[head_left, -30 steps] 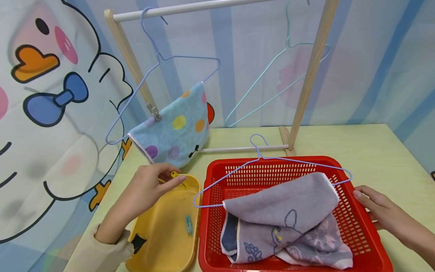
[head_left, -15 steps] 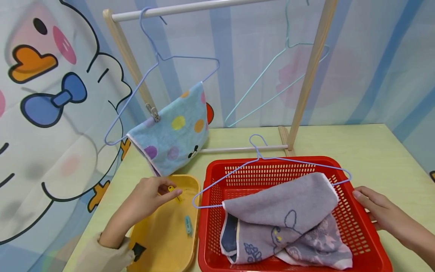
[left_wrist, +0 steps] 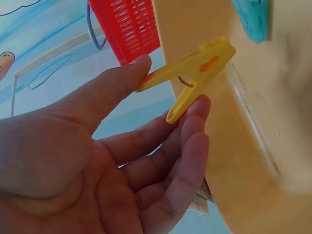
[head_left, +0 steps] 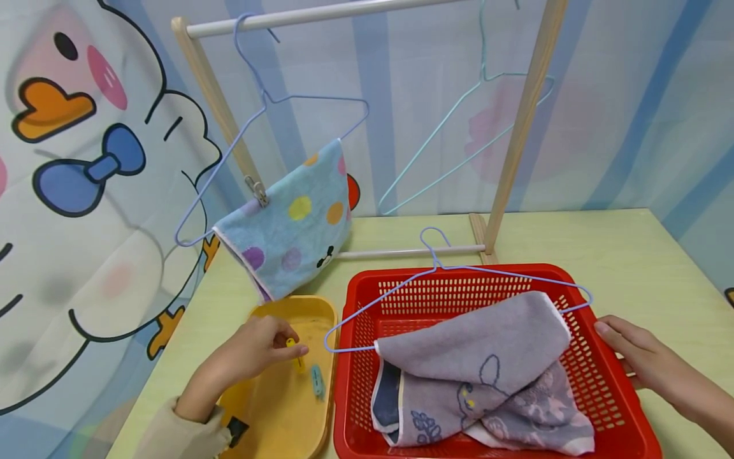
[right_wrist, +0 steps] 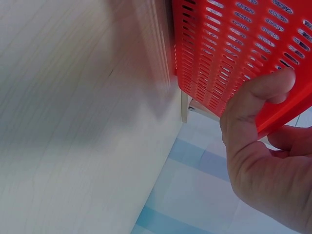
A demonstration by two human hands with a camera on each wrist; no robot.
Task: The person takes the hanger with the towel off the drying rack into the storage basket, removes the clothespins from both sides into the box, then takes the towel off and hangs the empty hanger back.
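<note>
My left hand (head_left: 252,347) pinches a yellow clothespin (left_wrist: 202,61) by its two handles, thumb on one and fingertips on the other. It hovers over the yellow tray (head_left: 281,411), near a teal clothespin (head_left: 318,381) lying in it. My right hand (head_left: 648,350) grips the right rim of the red basket (head_left: 624,376); the right wrist view shows thumb and fingers on either side of that rim. A grey patterned towel (head_left: 482,338) hangs folded over a lavender hanger (head_left: 395,294), which lies across the basket.
Behind stands a rack with a white rail (head_left: 338,11) and wooden posts (head_left: 524,127). From it hang a mint hanger (head_left: 430,145) and a blue hanger (head_left: 229,153) with a dotted blue towel (head_left: 287,223), clipped by a grey clothespin (head_left: 258,190).
My left hand has lowered with the yellow clothespin, from the tray's far end closer to the teal one. My right hand stays at the basket's rim.
</note>
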